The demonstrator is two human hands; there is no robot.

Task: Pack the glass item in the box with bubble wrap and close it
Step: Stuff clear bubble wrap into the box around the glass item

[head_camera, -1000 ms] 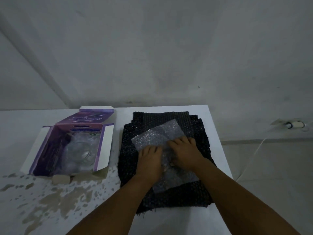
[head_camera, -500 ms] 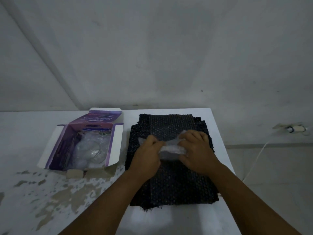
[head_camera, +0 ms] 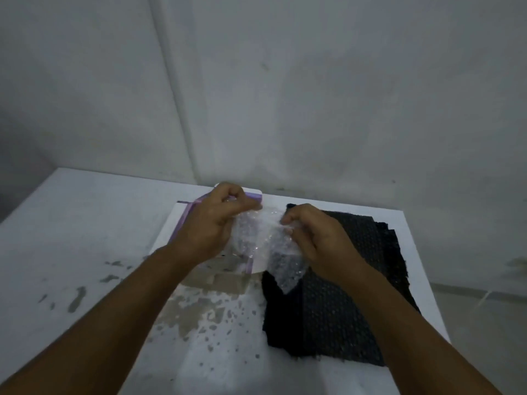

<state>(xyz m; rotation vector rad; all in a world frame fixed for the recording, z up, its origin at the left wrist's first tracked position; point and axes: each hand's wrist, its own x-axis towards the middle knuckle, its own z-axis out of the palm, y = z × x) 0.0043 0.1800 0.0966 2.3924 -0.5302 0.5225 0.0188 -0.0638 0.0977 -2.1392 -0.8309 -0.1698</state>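
Both bare forearms reach forward from the lower corners of the view and converge toward the middle. The left hand (head_camera: 212, 223) is curled into a loose fist, knuckles up, thumb pressed against the bent fingers (head_camera: 233, 195) — a pinching grip on the upper left edge of the bubble wrap (head_camera: 268, 246). The right hand (head_camera: 316, 238) sits slightly lower and just beside it, fingers folded under, its grip closed on the sheet's right edge. The two hands are near each other but apart, wrists roughly straight.
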